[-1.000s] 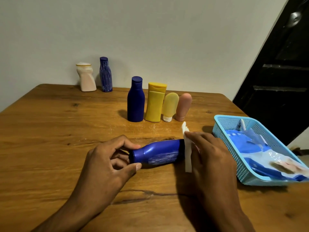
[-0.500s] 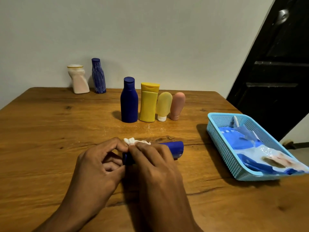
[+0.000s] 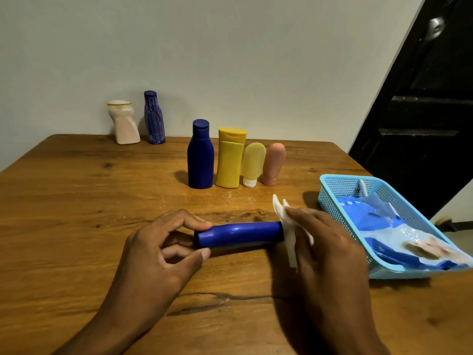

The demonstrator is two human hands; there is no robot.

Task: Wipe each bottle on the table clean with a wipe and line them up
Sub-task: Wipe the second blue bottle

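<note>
Two hands work one blue bottle (image 3: pixel 240 234) lying on its side on the table (image 3: pixel 76 201), between them. The left hand (image 3: pixel 158 254) pinches its cap end with thumb and forefinger; the right hand (image 3: pixel 330 247) grips a white wipe (image 3: pixel 286 226) against its base. Four bottles stand in a row beyond: navy bottle (image 3: pixel 201 155), yellow bottle (image 3: pixel 229 158), pale tube (image 3: pixel 253 163), pink tube (image 3: pixel 273 162). Two more stand by the wall, a cream bottle (image 3: pixel 124 123) and a streaked bottle (image 3: pixel 154 119). A basket (image 3: pixel 337 198) sits just right of the right hand.

Both hands (image 3: pixel 158 252) (image 3: pixel 330 247) in curled grip
</note>
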